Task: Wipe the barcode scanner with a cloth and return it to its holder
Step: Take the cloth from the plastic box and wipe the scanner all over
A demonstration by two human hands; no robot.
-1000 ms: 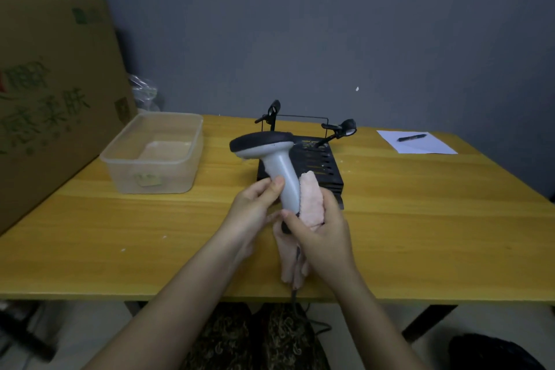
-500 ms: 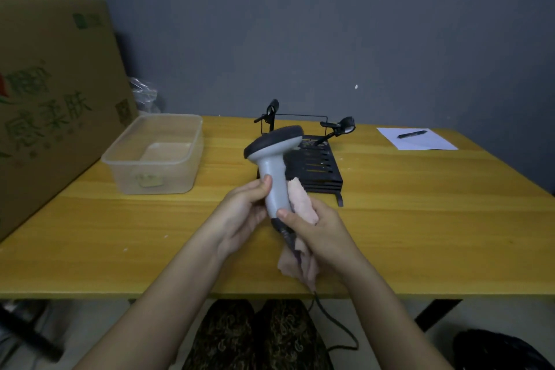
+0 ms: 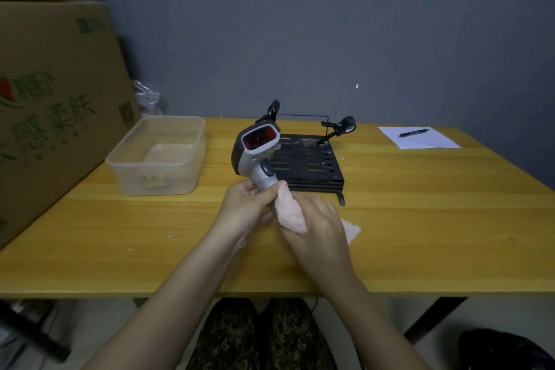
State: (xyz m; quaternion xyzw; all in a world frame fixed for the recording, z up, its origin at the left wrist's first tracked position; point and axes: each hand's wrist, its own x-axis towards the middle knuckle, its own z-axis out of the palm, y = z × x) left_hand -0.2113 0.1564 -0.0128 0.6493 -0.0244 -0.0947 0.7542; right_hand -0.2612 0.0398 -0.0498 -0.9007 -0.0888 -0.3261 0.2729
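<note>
I hold a grey and black barcode scanner (image 3: 256,151) upright over the middle of the wooden table (image 3: 420,219), its red window turned toward me. My left hand (image 3: 246,207) grips the lower handle. My right hand (image 3: 315,225) holds a pink cloth (image 3: 289,213) wrapped round the bottom of the handle, with a corner of cloth showing past my wrist. Just behind the scanner lies the black slotted holder (image 3: 312,165) with a wire frame and two clip arms.
A clear plastic tub (image 3: 159,156) stands at the left. A big cardboard box (image 3: 51,105) fills the far left edge. A white sheet of paper (image 3: 420,138) with a black pen (image 3: 413,133) lies at the back right.
The scanner has been turned so its window faces me instead of pointing left. My right hand with the cloth has slid lower on the handle and rolled over.
</note>
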